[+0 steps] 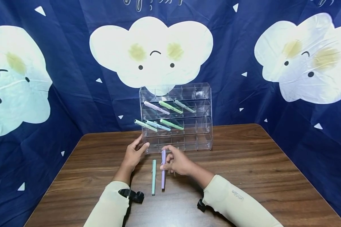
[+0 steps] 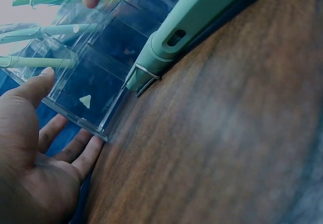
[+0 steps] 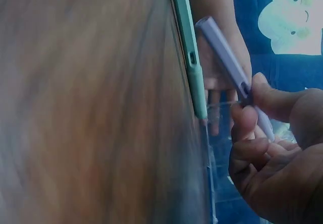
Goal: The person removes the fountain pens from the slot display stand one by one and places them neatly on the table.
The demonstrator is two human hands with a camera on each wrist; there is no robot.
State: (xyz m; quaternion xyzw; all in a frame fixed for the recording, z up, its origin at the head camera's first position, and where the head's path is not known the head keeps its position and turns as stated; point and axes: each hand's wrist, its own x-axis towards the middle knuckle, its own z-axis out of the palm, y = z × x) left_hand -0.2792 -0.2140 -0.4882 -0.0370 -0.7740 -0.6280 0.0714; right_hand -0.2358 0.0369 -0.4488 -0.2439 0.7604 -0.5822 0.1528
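A clear acrylic rack (image 1: 189, 138) with tiered compartments stands at the back of the wooden table. My left hand (image 1: 134, 155) is at its lower left corner, the fingers fairly straight along the side panel and the thumb in front. My right hand (image 1: 178, 161) pinches a lavender pen (image 1: 163, 176) between thumb and fingers, in front of the rack. In the right wrist view this lavender pen (image 3: 224, 55) is lifted off the table and slanted. Left of it a mint-green pen (image 1: 153, 179) lies on the table, clip end toward the rack.
On the rack's second tier lean a pink-lilac pen (image 1: 156, 107), a light green pen (image 1: 170, 107) and a grey-green pen (image 1: 184, 106). The third tier holds a pale green pen (image 1: 145, 125), a light blue pen (image 1: 157, 125) and a green pen (image 1: 171, 124). A blue cloud-print curtain (image 1: 230, 104) hangs behind.
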